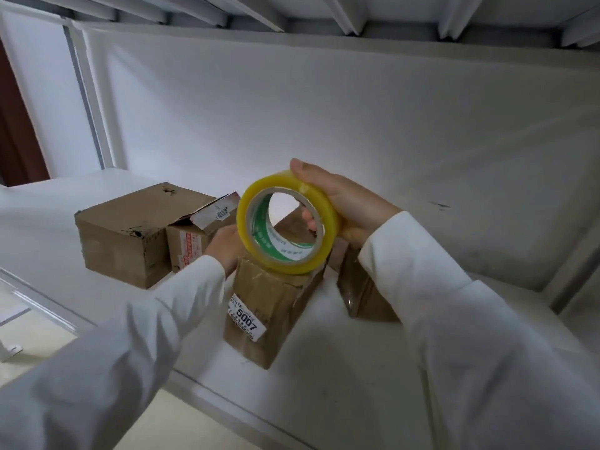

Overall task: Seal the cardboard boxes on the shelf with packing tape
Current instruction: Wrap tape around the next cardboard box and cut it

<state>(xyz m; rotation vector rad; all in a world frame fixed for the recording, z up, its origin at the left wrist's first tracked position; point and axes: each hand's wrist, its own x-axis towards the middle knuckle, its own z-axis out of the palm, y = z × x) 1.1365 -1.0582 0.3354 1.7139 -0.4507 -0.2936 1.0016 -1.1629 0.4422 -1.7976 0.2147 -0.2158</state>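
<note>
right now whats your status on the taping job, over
Right hand grips yellow packing tape roll above brown cardboard box labelled 5007. Left hand on that box, fingers hidden. Nothing in the way.

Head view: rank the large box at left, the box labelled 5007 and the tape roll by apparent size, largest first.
1. Large box at left
2. Box labelled 5007, though it is nearer and partly covered, so these two are close.
3. Tape roll, held nearest the camera in the right hand.
</note>
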